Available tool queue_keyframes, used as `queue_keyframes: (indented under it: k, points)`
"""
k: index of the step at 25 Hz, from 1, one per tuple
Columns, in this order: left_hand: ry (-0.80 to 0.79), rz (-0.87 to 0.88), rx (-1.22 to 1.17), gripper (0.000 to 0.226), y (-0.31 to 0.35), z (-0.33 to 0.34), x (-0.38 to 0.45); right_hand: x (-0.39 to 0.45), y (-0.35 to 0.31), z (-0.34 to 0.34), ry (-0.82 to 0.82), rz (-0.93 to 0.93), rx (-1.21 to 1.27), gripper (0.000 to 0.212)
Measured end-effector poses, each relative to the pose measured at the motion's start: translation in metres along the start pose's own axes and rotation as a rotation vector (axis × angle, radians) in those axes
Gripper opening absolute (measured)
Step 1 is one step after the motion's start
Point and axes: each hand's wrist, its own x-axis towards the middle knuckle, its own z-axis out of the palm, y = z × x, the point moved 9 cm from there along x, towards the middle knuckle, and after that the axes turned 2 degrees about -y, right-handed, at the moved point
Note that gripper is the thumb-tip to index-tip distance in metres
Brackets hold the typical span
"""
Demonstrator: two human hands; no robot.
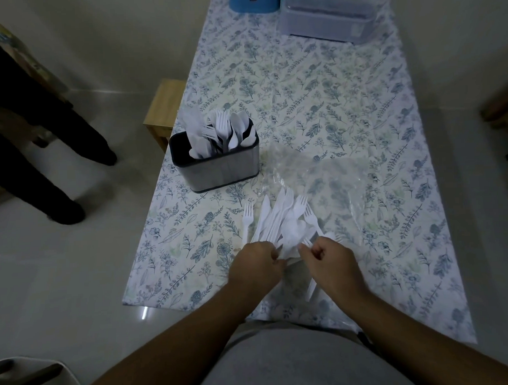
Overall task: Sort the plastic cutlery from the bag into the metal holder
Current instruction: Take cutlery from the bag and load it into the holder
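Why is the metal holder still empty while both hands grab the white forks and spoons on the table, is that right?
Not quite. The head view shows the metal holder already has white cutlery standing in it. The rest holds: the left hand and right hand both grip pieces from the pile of white cutlery on the table.

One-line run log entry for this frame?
phase: picking from pile | left hand: grips cutlery pile | right hand: pinches a piece | metal holder: partly filled | plastic bag: on table, beyond the pile
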Motion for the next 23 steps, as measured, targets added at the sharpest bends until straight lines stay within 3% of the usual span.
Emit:
queue_keyframes:
  k: [3, 6, 9, 11, 14, 19, 21, 23]
  points:
    - [-0.05, 0.132, -0.018, 0.021, 0.018, 0.004, -0.005, 0.003, -0.013, 0.001, -0.017, -0.087, -0.075, 0.038]
    - [0.094, 0.116, -0.04, 0.026, 0.016, -0.011, -0.001, 0.004, -0.022, 0.013, -0.15, -0.192, -0.143, 0.003]
    - [0.168, 0.045, -0.017, 0.017, 0.003, -0.025, 0.009, 0.0, -0.024, 0.033, -0.351, -0.301, -0.325, 0.041]
    - [0.128, 0.019, 0.022, 0.023, 0.0, -0.023, 0.014, 0.0, -0.026, 0.035, -0.344, -0.337, -0.414, 0.035]
    - [0.076, -0.008, 0.093, 0.019, 0.0, -0.017, 0.018, 0.007, -0.016, 0.022, -0.222, -0.233, -0.336, 0.013]
    - [0.094, 0.067, 0.048, 0.019, 0.005, -0.011, 0.012, 0.011, -0.018, 0.008, -0.114, -0.208, -0.191, 0.016]
    - [0.067, 0.166, 0.063, 0.021, 0.017, -0.005, 0.006, 0.01, -0.028, 0.012, -0.134, -0.254, -0.151, 0.01]
    - [0.066, 0.237, 0.046, 0.023, 0.022, -0.002, 0.001, 0.008, -0.039, 0.021, -0.218, -0.303, -0.159, 0.02]
